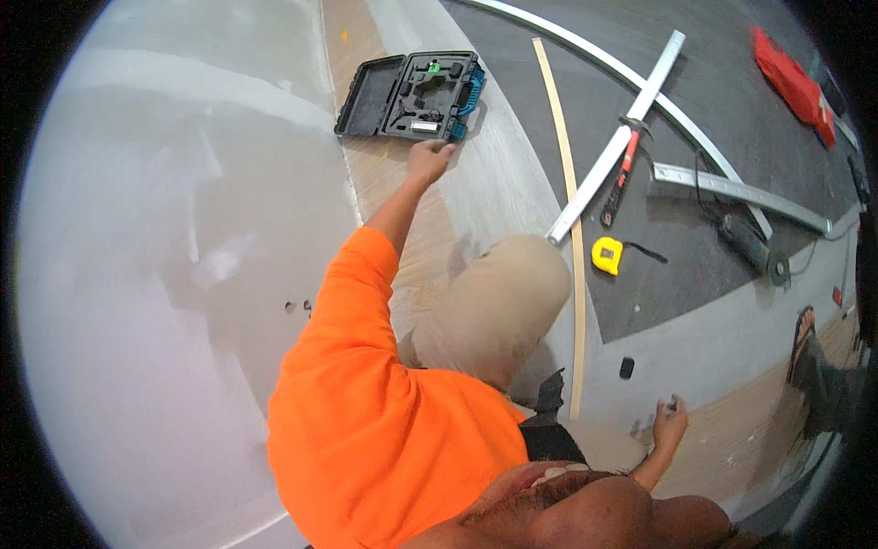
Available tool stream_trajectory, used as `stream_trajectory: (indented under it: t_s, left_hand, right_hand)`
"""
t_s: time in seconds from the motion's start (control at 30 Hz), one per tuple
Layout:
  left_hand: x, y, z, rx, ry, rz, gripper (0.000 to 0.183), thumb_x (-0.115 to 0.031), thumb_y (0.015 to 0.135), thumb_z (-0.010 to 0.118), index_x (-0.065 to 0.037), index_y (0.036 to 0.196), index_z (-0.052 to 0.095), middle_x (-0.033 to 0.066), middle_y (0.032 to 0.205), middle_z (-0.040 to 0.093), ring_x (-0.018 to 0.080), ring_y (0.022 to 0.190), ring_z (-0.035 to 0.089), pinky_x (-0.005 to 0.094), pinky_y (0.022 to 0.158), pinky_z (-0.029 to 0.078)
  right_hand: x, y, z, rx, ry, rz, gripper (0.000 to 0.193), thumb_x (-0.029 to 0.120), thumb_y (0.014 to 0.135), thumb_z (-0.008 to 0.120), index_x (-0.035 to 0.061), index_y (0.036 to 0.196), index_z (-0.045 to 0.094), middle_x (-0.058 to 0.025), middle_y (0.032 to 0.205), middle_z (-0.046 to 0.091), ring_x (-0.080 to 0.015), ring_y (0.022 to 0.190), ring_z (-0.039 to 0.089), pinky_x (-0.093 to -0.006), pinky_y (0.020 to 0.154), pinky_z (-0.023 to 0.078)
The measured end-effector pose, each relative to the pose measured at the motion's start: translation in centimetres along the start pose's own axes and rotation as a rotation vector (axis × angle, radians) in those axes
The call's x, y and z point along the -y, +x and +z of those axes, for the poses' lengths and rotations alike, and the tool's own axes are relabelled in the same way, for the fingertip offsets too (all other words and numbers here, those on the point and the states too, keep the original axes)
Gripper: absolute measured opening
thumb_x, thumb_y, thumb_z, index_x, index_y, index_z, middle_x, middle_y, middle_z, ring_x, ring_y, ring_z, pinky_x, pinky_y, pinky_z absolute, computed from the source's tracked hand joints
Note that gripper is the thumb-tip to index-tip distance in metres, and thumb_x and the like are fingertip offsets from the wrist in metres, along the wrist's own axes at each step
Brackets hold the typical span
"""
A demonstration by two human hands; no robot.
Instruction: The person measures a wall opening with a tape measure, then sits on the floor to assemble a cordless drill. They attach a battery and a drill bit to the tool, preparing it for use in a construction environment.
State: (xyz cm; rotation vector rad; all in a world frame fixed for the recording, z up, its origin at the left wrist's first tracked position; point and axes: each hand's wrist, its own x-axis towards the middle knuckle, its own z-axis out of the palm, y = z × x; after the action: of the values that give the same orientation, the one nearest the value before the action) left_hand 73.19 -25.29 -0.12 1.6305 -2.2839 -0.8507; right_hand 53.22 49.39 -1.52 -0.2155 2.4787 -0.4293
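An open black hard case [402,95] lies on the floor ahead, its lid folded to the left. Its moulded insert has cut-outs, a small green piece and a few dark pieces; teal latches and a handle run along its right side. My left hand [430,163] reaches to the near edge of the case, its fingers closed on that edge by the near right corner. My right hand [669,423] is low at the right, above the floor, its fingers pinched round something small and dark that I cannot make out. A small black oblong piece [626,368] lies on the floor near it.
Metal channels [631,137] cross on the grey floor, with a red-and-black knife-like tool [622,178] beside them. A yellow tape measure [606,255], a long thin strip [569,165], an angle grinder [754,247] and a red cloth [794,87] lie around. Another person's sandalled foot [803,334] stands at right.
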Motion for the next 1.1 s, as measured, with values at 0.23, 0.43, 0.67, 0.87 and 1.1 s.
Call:
stream_trajectory:
  t_s: [0.23,0.43,0.67,0.87,1.1]
  left_hand:
    - [8.7,10.5,1.7,-0.318,0.123,-0.100,0.040,-0.035,0.087,0.067,-0.002,0.108,0.072,0.0196,0.105,0.071,0.0338,0.098,0.068,0.0388,0.088,0.051]
    - [5.8,20.8,3.5,-0.388,0.156,0.310,0.045,-0.039,0.087,0.067,-0.002,0.113,0.069,0.0193,0.109,0.069,0.0360,0.102,0.065,0.0411,0.091,0.049]
    - [-0.5,29.9,7.5,-0.206,0.341,0.230,0.054,-0.041,0.086,0.066,-0.002,0.123,0.063,0.0233,0.111,0.067,0.0390,0.106,0.062,0.0444,0.094,0.048]
    - [-0.7,30.8,9.9,-0.266,0.361,0.297,0.048,-0.026,0.088,0.062,-0.002,0.129,0.057,0.0245,0.110,0.064,0.0413,0.106,0.059,0.0474,0.094,0.046]
    - [-5.6,28.8,6.8,-0.674,0.124,0.558,0.049,-0.020,0.094,0.057,0.003,0.135,0.048,0.0273,0.116,0.058,0.0437,0.105,0.055,0.0472,0.092,0.044]
  right_hand:
    - [3.5,2.9,0.1,0.042,-0.019,0.126,0.046,0.023,0.089,0.071,0.0027,0.129,0.059,-0.0233,0.108,0.066,-0.0337,0.094,0.064,-0.0423,0.078,0.052]
    - [8.1,4.7,-2.9,-0.002,-0.144,0.234,0.049,0.022,0.090,0.070,-0.0015,0.130,0.056,-0.0270,0.111,0.064,-0.0359,0.097,0.064,-0.0426,0.079,0.051]
    - [6.8,3.9,-5.0,-0.010,-0.225,0.374,0.048,0.022,0.091,0.068,-0.0025,0.131,0.056,-0.0285,0.113,0.064,-0.0367,0.099,0.064,-0.0442,0.080,0.051]
    - [8.8,0.9,-5.8,-0.042,-0.196,0.367,0.051,0.026,0.093,0.066,-0.0022,0.133,0.054,-0.0277,0.116,0.063,-0.0360,0.097,0.064,-0.0436,0.081,0.050]
    - [5.4,-3.6,-5.1,-0.143,-0.262,0.383,0.049,0.026,0.095,0.064,-0.0011,0.134,0.054,-0.0256,0.121,0.062,-0.0347,0.101,0.063,-0.0430,0.083,0.050]
